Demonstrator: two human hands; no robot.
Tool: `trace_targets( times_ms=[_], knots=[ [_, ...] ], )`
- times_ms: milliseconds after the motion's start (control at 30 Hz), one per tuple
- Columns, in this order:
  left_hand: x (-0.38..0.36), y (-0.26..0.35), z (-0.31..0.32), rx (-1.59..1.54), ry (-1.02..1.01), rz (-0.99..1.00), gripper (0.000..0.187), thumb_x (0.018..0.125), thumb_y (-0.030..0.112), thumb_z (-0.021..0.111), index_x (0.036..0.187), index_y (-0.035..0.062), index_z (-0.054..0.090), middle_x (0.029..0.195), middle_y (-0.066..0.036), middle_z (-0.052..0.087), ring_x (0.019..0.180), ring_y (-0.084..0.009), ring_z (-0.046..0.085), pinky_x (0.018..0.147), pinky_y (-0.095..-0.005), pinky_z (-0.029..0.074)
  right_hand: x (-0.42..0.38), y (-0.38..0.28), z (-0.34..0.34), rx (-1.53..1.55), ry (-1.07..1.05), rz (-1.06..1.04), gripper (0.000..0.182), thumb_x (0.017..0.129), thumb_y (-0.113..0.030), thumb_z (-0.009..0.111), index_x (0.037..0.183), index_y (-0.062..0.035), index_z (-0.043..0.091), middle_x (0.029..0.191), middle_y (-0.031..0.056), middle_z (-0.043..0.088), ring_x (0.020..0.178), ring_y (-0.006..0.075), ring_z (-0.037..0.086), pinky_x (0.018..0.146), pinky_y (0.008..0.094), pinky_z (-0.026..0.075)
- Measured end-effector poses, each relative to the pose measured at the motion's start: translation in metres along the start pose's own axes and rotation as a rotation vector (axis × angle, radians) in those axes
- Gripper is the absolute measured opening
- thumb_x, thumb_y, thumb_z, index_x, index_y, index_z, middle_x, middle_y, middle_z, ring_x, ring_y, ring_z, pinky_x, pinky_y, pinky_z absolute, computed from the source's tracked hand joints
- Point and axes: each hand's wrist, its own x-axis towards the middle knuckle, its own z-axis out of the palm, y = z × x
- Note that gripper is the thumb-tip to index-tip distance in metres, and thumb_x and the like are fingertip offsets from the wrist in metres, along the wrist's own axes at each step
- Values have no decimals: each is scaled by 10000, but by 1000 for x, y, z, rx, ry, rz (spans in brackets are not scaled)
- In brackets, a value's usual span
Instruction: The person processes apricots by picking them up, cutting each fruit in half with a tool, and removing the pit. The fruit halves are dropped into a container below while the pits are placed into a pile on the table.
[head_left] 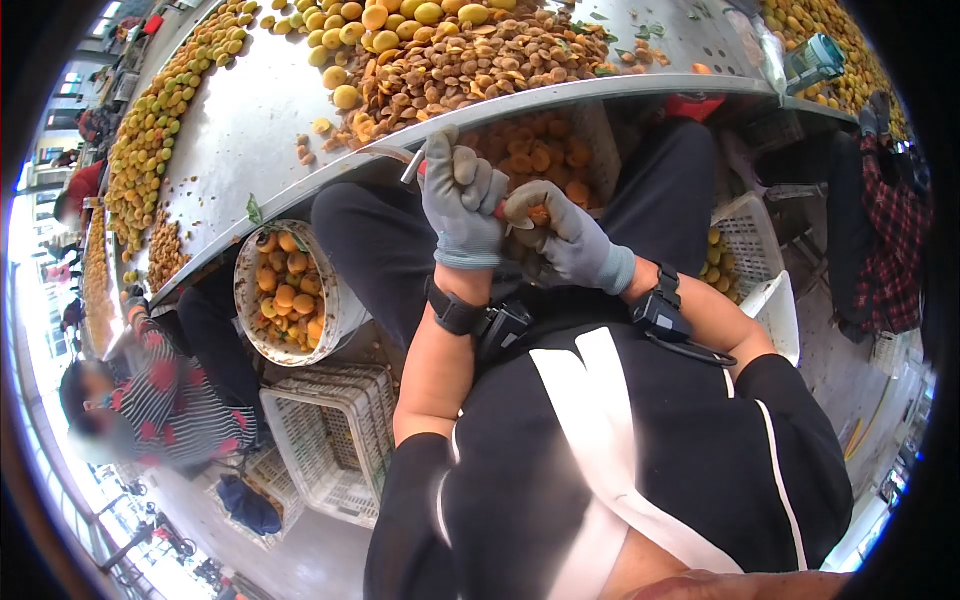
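Observation:
Both my hands wear grey gloves and meet over my lap, just below the edge of the metal table [250,120]. My left hand [460,200] is closed around a small red-handled knife [412,166] whose metal tip pokes out above the fist. Touching it on the right, my right hand [565,238] pinches an orange apricot [540,213] between fingers and thumb. A crate of apricot halves [545,150] sits just beyond the hands under the table edge.
On the table lie a heap of brown pits [470,65] and rows of yellow apricots [160,110]. A white bucket of halved fruit [285,290] and white plastic crates [335,440] stand at my left. One person in stripes [170,400] sits left, another in plaid [890,230] right.

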Motion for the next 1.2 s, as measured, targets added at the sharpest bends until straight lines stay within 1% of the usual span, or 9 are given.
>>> trace_targets(
  times_ms=[200,400,567,767,900,967,1000,1100,1200],
  knots=[
    [8,6,-7,146,114,122,212,984,302,515,982,100,579,554,68,394,379,-30,270,354,-214,206,6,4,-1,572,-25,463,230,983,-122,504,1205,-67,475,1110,38,548,985,116,555,843,277,503],
    [9,33,-34,115,61,183,257,986,315,510,1020,76,598,554,64,354,381,-37,255,351,-218,206,25,54,-7,923,257,446,302,999,-136,471,1284,-43,507,1183,51,588,1015,106,556,884,251,465],
    [4,34,-40,167,25,173,268,1001,313,477,1044,80,603,572,74,334,389,-24,235,352,-200,200,46,95,-20,519,432,465,282,989,-151,501,1252,-55,535,1112,20,578,1002,110,512,870,237,444],
    [6,26,-46,262,115,133,247,995,298,498,1059,83,603,573,60,374,381,-31,240,354,-214,209,55,135,-32,759,624,917,346,974,-189,500,1311,-122,465,1309,60,449,1031,293,587,915,514,528],
    [5,20,-47,322,95,91,230,997,279,496,1050,80,597,581,37,418,379,-41,268,346,-214,223,24,244,-44,-165,189,203,305,962,-225,516,1237,-97,539,1251,84,541,991,291,620,906,417,521],
    [6,18,-46,329,98,77,228,997,278,494,1045,79,594,585,29,433,372,-46,271,341,-217,227,51,187,-33,28,285,896,270,958,-249,515,1142,-78,613,1131,111,636,991,268,627,857,352,503],
    [6,18,-47,328,98,59,228,998,278,492,1046,79,592,587,28,436,368,-48,271,339,-218,228,48,192,-32,-387,98,461,208,944,-213,488,1094,-113,591,883,64,610,609,183,586,432,346,420],
    [8,19,-51,333,91,40,228,1001,276,486,1045,78,590,588,24,443,359,-52,275,336,-221,236,83,107,-24,-229,211,926,287,957,-267,512,1104,-58,642,1062,102,679,946,234,638,785,334,485],
    [10,20,-55,328,129,34,225,1002,269,485,1046,75,589,587,22,443,361,-51,281,333,-221,236,80,117,-26,362,408,1008,285,968,-295,505,1089,-76,642,933,47,676,778,144,625,660,298,483]
  ],
)
